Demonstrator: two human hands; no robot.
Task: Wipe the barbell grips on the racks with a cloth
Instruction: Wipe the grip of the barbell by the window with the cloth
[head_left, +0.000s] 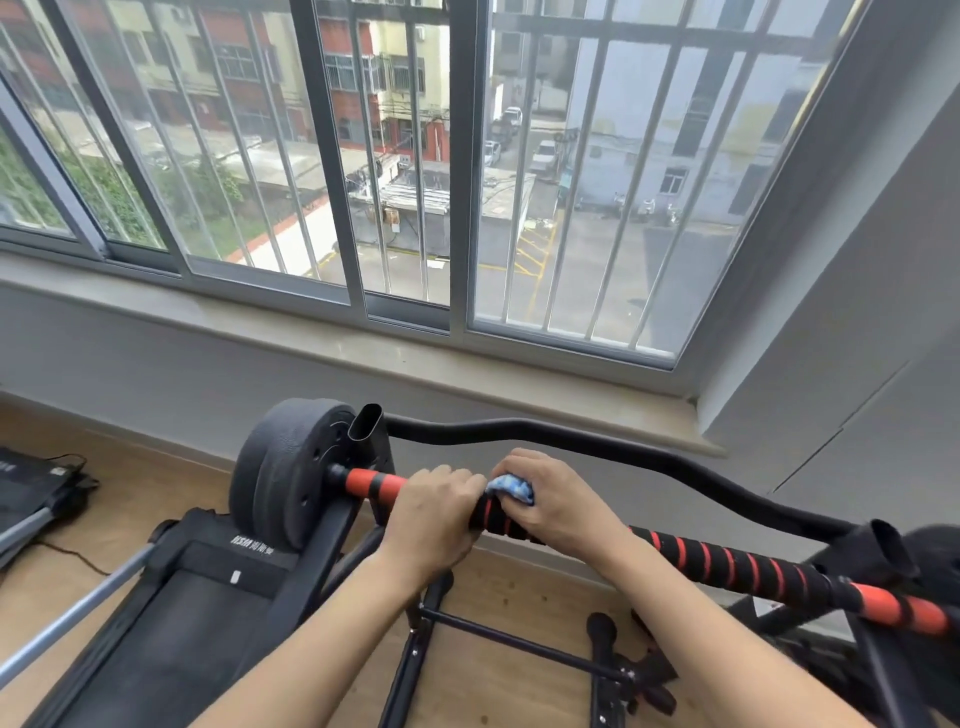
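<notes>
Mid-wipe, the left hand (434, 512) curls its fingers round the bar (371, 482) resting on the rack (366, 426) while the right hand (561, 506) clutches the cloth (511, 488) against the grip (727, 564), likely sliding rightward next.

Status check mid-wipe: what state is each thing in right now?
left hand: grips the barbell, fingers curled over it.
right hand: holds the cloth on the barbell grip.
cloth: bunched, pressed against the grip.
barbell: resting across the rack.
weight plates: mounted on the barbell's left end.
</notes>
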